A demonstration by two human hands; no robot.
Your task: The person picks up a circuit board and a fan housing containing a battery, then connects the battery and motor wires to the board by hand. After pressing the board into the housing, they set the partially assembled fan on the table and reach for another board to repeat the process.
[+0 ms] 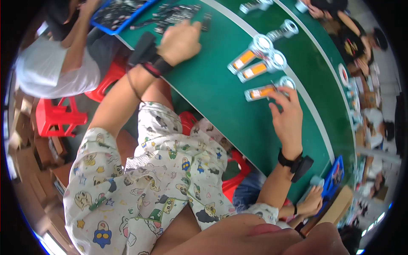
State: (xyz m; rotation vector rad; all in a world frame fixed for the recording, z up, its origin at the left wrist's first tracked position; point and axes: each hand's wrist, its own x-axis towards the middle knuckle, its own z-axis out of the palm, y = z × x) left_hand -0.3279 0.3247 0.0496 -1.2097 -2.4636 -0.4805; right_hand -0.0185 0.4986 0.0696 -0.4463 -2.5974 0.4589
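Note:
My left hand (180, 42) is over the edge of a pile of small dark parts (176, 17) at the far left of the green table. Its fingers are blurred and partly turned away, so I cannot tell whether they hold anything. My right hand (289, 117) has its fingers apart, with fingertips on a pale housing (256, 93) that has a round ring end and an orange block inside. Two similar housings lie just beyond it, an upper one (244, 59) and a lower one (254, 72). One small dark part (206, 22) lies right of my left hand.
More ring-ended pieces (288, 29) lie on the darker green strip past a pale line. A blue tray (112, 29) of dark parts stands far left; another blue tray (335, 176) is at right. Co-workers sit around; a red stool (61, 117) stands at left.

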